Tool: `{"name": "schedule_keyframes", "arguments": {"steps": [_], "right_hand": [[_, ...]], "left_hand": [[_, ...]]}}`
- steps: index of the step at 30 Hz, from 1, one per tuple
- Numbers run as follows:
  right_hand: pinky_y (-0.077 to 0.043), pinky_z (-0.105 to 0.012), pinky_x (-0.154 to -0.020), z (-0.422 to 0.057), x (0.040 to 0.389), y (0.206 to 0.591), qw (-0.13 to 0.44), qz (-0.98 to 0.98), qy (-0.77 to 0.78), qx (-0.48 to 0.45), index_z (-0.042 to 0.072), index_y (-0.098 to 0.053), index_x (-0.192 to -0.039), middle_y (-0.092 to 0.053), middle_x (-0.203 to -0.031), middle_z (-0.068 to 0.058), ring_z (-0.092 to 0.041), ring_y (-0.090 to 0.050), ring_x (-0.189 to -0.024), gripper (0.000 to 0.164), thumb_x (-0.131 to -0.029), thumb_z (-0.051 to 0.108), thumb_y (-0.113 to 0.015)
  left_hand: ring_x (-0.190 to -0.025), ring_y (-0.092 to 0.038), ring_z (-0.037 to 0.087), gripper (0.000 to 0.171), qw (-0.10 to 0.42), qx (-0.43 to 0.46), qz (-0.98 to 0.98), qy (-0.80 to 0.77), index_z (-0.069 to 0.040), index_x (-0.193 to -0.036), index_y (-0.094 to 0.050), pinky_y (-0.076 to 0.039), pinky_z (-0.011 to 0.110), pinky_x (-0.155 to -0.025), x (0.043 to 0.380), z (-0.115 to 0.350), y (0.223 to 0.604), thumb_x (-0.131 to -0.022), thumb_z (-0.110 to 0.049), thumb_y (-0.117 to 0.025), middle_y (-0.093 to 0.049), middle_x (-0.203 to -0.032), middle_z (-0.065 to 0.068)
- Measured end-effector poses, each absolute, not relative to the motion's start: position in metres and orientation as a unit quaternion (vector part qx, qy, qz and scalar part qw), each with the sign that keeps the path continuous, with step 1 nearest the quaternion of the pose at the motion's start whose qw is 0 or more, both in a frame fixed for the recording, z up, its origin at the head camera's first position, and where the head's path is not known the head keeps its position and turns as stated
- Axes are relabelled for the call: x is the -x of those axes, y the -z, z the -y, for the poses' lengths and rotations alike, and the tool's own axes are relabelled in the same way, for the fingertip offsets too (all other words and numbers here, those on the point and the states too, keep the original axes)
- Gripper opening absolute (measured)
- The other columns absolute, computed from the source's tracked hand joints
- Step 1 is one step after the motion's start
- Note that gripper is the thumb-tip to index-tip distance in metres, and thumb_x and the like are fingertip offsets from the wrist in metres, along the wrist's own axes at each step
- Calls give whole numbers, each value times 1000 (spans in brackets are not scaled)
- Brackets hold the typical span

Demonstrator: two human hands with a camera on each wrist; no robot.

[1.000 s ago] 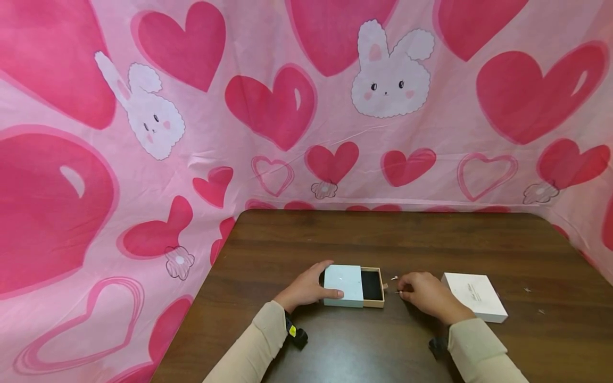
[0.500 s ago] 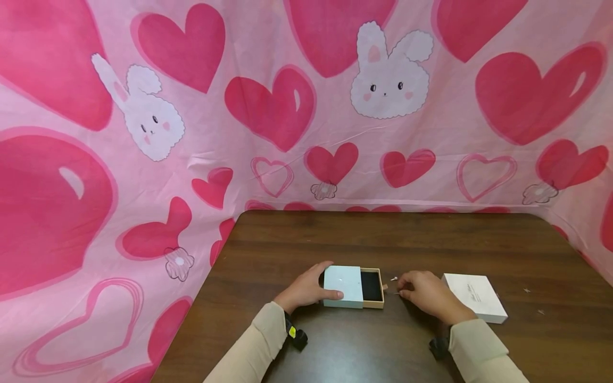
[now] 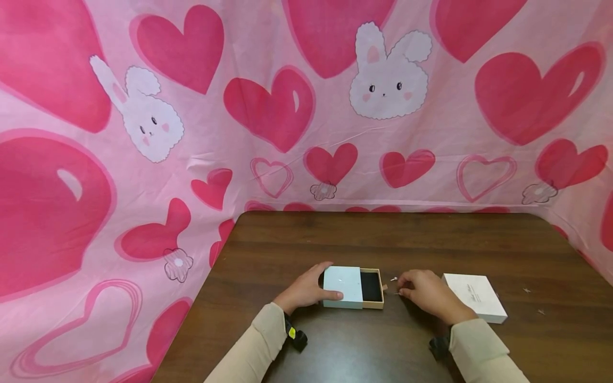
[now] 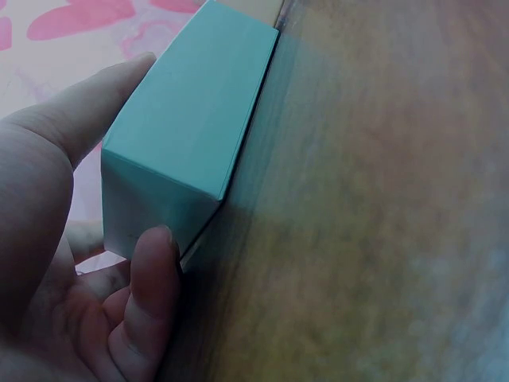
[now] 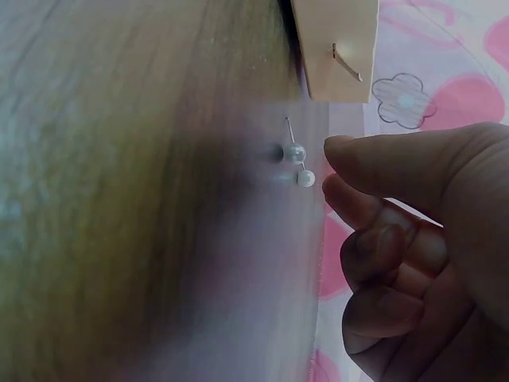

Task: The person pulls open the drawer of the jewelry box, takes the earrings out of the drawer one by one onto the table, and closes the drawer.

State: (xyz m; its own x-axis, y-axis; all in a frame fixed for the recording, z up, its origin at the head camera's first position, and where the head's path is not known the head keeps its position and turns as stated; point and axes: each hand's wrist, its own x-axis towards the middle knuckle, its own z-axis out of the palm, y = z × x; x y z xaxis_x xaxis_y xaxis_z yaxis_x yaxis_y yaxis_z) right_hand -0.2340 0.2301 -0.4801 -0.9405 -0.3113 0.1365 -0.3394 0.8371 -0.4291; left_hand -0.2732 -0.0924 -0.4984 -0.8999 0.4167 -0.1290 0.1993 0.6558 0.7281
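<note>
A light blue box sleeve [image 3: 342, 282] lies on the table, and its tan drawer [image 3: 372, 299] with a black lining sticks out to the right. My left hand [image 3: 305, 290] grips the sleeve's left end, thumb on the near side and fingers behind. Just right of the drawer's pull tab [image 5: 346, 62], two pearl-headed pins or stud earrings rest on the table: one pearl [image 5: 295, 153] and a second pearl [image 5: 306, 178] show in the right wrist view. Close beside them is my right hand [image 3: 426, 293], thumb and forefinger slightly apart, other fingers curled, nothing visibly held.
A white box [image 3: 475, 298] with dark lettering lies behind the right wrist. Farther right are two tiny shiny pieces, one small piece [image 3: 527, 290] and another small piece [image 3: 541, 311], too small to identify. A pink heart-patterned cloth [image 3: 335, 127] hangs behind the wooden table [image 3: 383, 234].
</note>
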Motion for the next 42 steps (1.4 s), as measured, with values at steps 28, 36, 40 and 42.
{"name": "schedule_keyframes", "arguments": {"steps": [28,36,40,42], "right_hand": [[-49,-37,-71,-220,229,482,37,942,-297,-153,15,-69,-96,-63,-82,11,-9,-59,-76,9,-88,14,-73],[-49,-38,-73,-217,230,483,23,938,-313,-146,14,-69,-100,-64,-84,10,-10,-60,-79,11,-91,19,-70],[-49,-39,-74,-216,231,485,17,939,-314,-143,15,-69,-100,-65,-85,11,-10,-60,-80,10,-91,20,-69],[-49,-39,-75,-215,231,485,12,939,-315,-139,17,-69,-100,-65,-85,12,-9,-60,-80,9,-91,21,-70]], "left_hand": [[-128,-42,23,96,143,-171,-897,-383,-25,-148,-39,-36,54,-101,274,93,499,-69,-61,-80,-40,-147,0],[-128,-42,23,96,145,-169,-896,-383,-25,-148,-39,-35,54,-101,273,92,497,-69,-61,-80,-40,-148,1],[-128,-42,23,96,146,-168,-897,-381,-25,-148,-39,-35,54,-102,273,92,497,-69,-61,-79,-40,-148,0],[-128,-42,22,96,146,-169,-898,-380,-25,-148,-38,-35,53,-102,273,92,497,-69,-61,-79,-40,-148,0]]}}
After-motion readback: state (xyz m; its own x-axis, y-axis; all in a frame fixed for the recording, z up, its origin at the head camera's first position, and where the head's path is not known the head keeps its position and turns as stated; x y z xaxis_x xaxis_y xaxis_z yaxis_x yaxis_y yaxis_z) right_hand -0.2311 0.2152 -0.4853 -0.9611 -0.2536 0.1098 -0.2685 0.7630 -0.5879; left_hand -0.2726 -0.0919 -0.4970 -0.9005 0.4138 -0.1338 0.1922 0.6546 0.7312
